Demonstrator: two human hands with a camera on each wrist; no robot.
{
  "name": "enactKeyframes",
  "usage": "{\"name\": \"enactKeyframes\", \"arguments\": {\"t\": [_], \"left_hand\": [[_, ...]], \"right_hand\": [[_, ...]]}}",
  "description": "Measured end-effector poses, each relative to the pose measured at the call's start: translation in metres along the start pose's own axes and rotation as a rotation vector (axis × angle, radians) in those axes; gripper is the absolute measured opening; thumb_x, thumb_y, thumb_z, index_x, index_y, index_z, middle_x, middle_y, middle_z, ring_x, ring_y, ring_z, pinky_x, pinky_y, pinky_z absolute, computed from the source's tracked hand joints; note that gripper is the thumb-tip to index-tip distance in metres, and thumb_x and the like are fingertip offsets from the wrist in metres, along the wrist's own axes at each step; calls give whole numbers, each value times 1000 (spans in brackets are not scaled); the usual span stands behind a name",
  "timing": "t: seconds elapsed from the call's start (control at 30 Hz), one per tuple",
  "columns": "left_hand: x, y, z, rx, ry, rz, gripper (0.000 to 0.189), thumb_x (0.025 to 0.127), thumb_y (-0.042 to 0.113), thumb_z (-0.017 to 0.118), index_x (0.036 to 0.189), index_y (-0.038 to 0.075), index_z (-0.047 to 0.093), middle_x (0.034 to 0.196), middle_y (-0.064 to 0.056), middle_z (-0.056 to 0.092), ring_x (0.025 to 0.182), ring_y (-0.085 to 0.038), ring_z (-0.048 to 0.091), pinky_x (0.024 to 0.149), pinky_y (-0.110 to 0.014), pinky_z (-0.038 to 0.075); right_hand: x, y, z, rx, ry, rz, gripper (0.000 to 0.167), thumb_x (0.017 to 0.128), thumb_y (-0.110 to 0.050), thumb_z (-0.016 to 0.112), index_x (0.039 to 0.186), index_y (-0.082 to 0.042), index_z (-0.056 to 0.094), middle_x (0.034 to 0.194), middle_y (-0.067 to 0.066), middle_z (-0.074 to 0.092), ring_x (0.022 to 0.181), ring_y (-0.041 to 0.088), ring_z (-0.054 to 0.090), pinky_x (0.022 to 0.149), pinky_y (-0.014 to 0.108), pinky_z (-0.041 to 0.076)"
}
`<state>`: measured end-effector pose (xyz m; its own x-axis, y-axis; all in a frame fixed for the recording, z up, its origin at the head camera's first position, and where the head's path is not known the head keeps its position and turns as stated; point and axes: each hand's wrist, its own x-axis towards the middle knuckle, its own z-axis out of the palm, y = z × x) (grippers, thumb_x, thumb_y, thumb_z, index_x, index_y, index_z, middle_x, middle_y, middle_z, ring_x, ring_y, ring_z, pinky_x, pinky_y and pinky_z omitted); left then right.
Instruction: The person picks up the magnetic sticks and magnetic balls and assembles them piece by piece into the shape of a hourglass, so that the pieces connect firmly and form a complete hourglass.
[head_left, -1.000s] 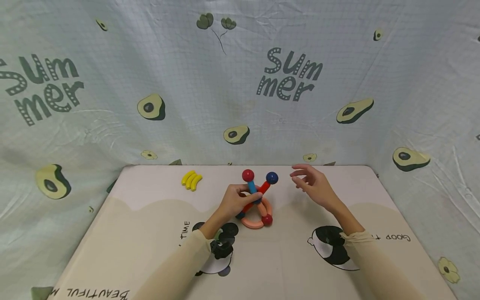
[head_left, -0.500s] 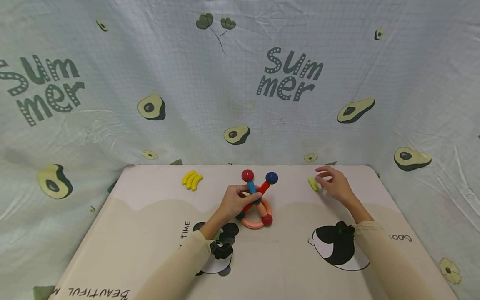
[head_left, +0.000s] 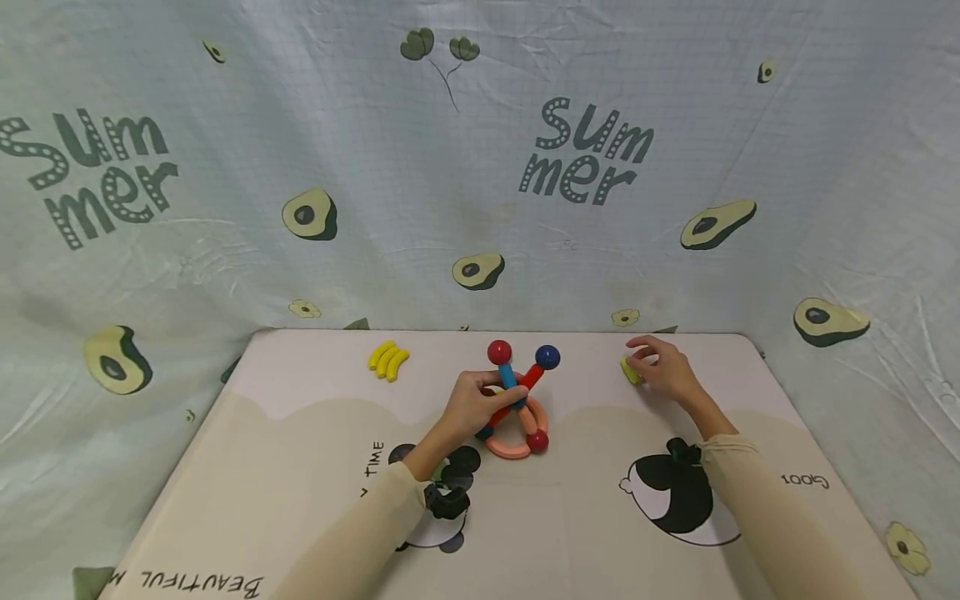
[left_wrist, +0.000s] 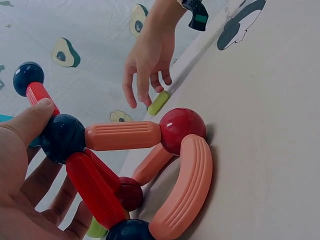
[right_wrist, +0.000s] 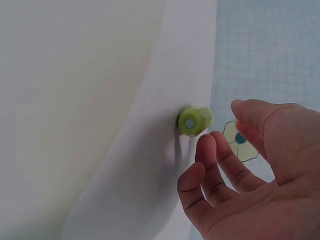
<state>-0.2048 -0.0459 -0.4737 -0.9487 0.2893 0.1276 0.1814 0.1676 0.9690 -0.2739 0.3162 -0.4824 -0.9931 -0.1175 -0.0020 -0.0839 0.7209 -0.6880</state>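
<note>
My left hand [head_left: 480, 407] grips a magnetic ball-and-rod frame at a dark blue ball [left_wrist: 62, 138], with the thumb against it. A blue rod with a red ball [head_left: 499, 352] and a red rod with a blue ball [head_left: 547, 357] stick up from it. Below, salmon rods, one of them curved [left_wrist: 187, 187], form a loop near the table, joined at a red ball [left_wrist: 182, 131]. My right hand [head_left: 666, 372] has its fingers loosely bent and spread at a short green rod [right_wrist: 194, 121] lying on the table. In the right wrist view, thumb and fingertips are apart beside the rod.
Several yellow curved rods [head_left: 387, 361] lie side by side at the back left of the printed table [head_left: 570, 517]. Behind the table's back edge hangs a pale curtain [head_left: 375, 167] with avocado prints.
My right hand has moved right and a little down, and the green rod has come into view beside its fingers. My left hand keeps its grip on the frame.
</note>
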Motion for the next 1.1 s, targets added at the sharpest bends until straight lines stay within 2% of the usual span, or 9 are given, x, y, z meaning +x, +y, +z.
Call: {"name": "enactKeyframes", "arguments": {"t": [0.23,0.47,0.67,1.1], "left_hand": [[1,1,0,36,-24,1,24,94,24,77,110,6,79,90,-9,77,77,-26,56,66,-28,45],[0,2,0,15,-10,-6,22,94,21,77,108,4,79,89,-13,76,70,-20,54,62,-26,43],[-1,1,0,10,3,-3,22,93,18,78,110,4,79,91,-15,76,71,-20,54,62,-26,43],[-2,0,-1,3,-6,11,21,94,18,76,109,3,79,87,-13,75,67,-18,53,60,-24,42]], "right_hand": [[1,0,2,-23,6,-12,35,104,-17,62,135,-2,58,122,26,64,94,35,66,68,32,52],[0,-1,3,-43,14,-18,35,103,-17,62,135,-2,58,123,26,64,94,36,65,71,33,53],[0,-2,4,-47,23,-32,34,103,-17,62,134,-3,59,123,25,65,93,35,65,72,34,53],[-2,-7,8,-55,42,-70,33,102,-17,65,132,-3,61,120,23,67,93,36,65,72,36,53]]}}
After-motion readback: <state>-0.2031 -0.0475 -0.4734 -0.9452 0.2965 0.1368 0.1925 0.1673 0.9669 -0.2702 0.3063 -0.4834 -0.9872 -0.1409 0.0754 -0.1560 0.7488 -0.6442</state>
